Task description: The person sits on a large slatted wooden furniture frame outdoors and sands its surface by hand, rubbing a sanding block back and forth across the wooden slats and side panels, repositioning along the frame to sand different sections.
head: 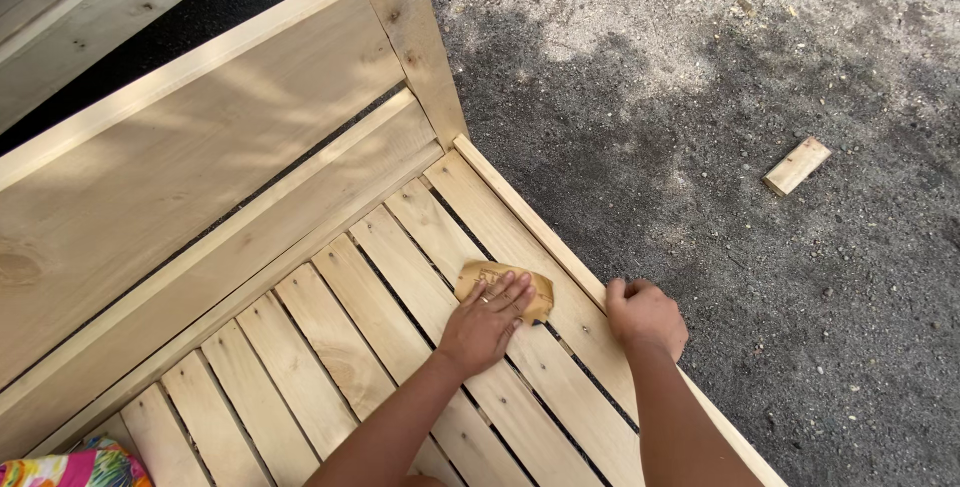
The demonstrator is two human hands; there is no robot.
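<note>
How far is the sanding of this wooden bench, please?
The bench looks fully assembled, slats and backrest in place. The left hand presses sandpaper flat on a seat slat near the end; the right hand grips the side rail. Which slats are already sanded cannot be told.

Left hand (487,322) flat, palm down, fingers spread and extended forward, ring on one finger. Right hand (646,315) curled into a loose fist, knuckles up. Both forearms bare, angled inward from bottom.
</note>
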